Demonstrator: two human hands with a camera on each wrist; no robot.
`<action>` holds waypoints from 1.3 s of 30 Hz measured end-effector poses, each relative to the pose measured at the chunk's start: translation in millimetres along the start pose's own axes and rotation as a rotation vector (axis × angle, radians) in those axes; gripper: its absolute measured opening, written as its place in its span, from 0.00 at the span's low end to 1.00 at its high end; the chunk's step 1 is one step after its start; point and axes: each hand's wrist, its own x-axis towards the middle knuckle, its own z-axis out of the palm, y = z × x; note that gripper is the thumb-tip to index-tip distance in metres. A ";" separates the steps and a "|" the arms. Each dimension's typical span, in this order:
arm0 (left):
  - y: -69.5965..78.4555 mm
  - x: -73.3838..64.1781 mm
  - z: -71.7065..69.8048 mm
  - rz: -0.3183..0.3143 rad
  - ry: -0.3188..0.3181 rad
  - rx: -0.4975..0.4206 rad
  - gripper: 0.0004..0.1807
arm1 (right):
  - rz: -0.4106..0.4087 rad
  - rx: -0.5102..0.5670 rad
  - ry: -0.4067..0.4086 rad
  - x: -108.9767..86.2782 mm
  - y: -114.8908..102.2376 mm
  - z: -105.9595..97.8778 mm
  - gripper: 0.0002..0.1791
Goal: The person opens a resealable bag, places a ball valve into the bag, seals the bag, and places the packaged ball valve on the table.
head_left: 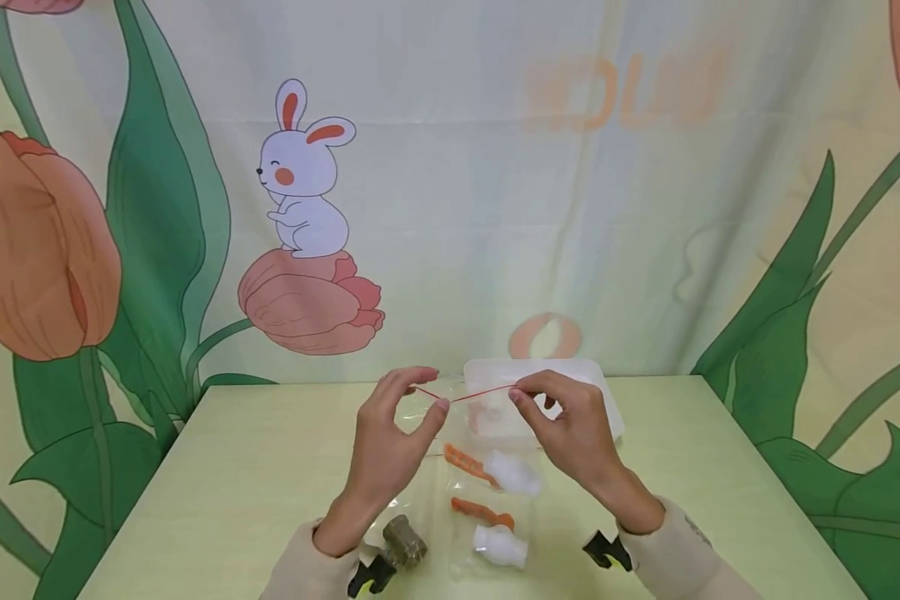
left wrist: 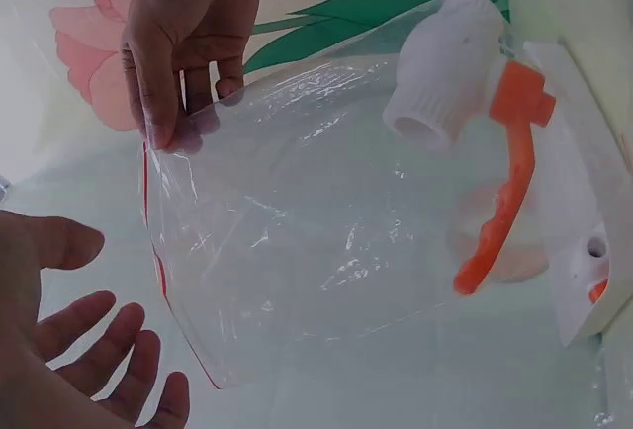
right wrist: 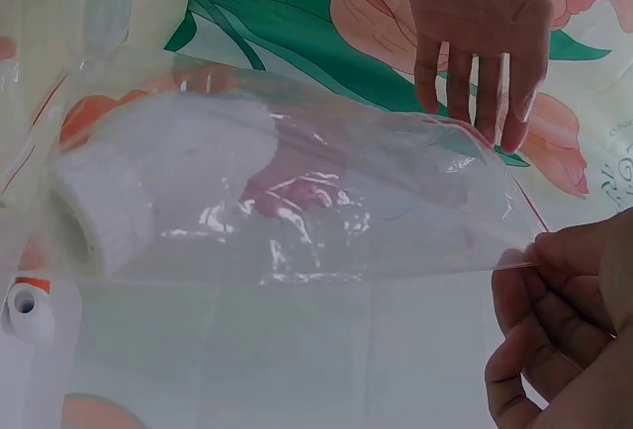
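Note:
A clear zip bag [left wrist: 277, 231] with a red strip along its mouth is held up between the hands. Inside it sit a white plastic valve body [left wrist: 445, 68] and an orange lever handle [left wrist: 512, 192]. My right hand [head_left: 570, 417] pinches one corner of the bag's mouth between thumb and fingers. My left hand [head_left: 386, 446] is at the other end of the red strip [head_left: 480, 394], its thumb and fingers spread apart. In the right wrist view the left fingers [right wrist: 490, 93] reach the bag's edge, extended rather than curled.
Behind the hands a white tray [head_left: 607, 400] stands at the table's back edge. Another clear bag on the table holds an orange handle [head_left: 483, 511] and a white fitting [head_left: 501, 547]. Left of it lies a brownish cylindrical piece [head_left: 403, 540] in clear plastic. A printed curtain [head_left: 435, 208] hangs behind.

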 end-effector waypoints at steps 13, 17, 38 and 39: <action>9.8 23.4 1.6 0.056 -0.368 0.211 0.30 | -0.012 0.010 -0.094 3.5 1.4 -4.3 0.04; 12.8 29.8 3.6 0.042 -0.438 0.212 0.27 | -0.014 0.009 -0.119 2.1 2.9 -4.5 0.03; 12.9 38.2 15.1 -0.069 -0.569 0.060 0.04 | 0.000 -0.002 -0.163 -1.3 -0.4 -4.1 0.03; 13.0 38.4 15.3 -0.075 -0.576 0.052 0.04 | -0.002 -0.002 -0.164 -1.3 -0.3 -4.2 0.03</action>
